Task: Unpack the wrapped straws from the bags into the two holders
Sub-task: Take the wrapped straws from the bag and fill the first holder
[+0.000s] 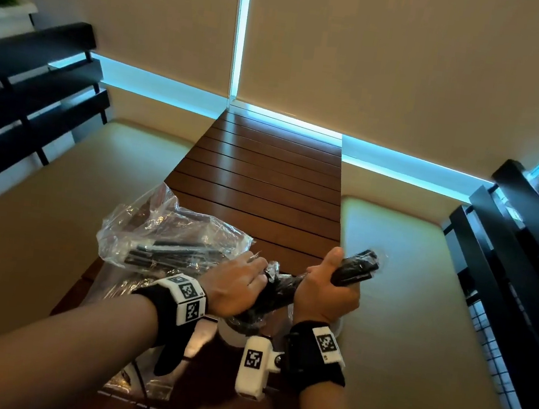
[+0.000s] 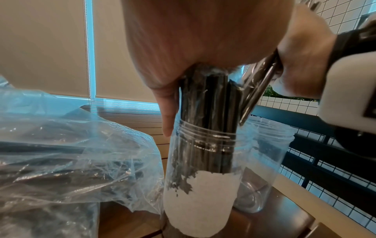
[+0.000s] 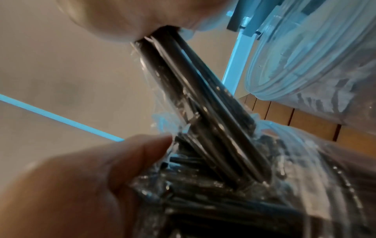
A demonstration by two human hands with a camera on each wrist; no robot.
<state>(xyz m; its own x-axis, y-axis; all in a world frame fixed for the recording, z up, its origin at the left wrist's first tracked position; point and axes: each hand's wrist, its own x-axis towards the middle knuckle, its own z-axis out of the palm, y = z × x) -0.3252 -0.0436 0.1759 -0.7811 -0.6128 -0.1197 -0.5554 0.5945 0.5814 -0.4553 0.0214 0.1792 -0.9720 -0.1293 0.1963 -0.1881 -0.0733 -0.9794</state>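
A clear plastic holder [image 2: 199, 201] stands on the wooden table with a bundle of black wrapped straws [image 2: 209, 112] upright in it. My left hand [image 1: 237, 285] sits over the top of that bundle and grips it. My right hand [image 1: 325, 292] grips a second handful of wrapped straws [image 1: 355, 267], whose lower ends slant down into the same holder. The second holder [image 2: 268, 161] stands just behind it, clear, with no straws showing inside. In the right wrist view the slanted straws [image 3: 193, 96] run from my right hand [image 3: 122, 16] down past my left hand [image 3: 81, 185].
A crumpled clear bag [image 1: 172, 236] with more black straws lies on the slatted table [image 1: 263, 186] to the left of my hands. More plastic lies under my left forearm. Cushioned benches [image 1: 56, 212] flank the table, with dark slatted backrests [image 1: 21, 89] at both sides.
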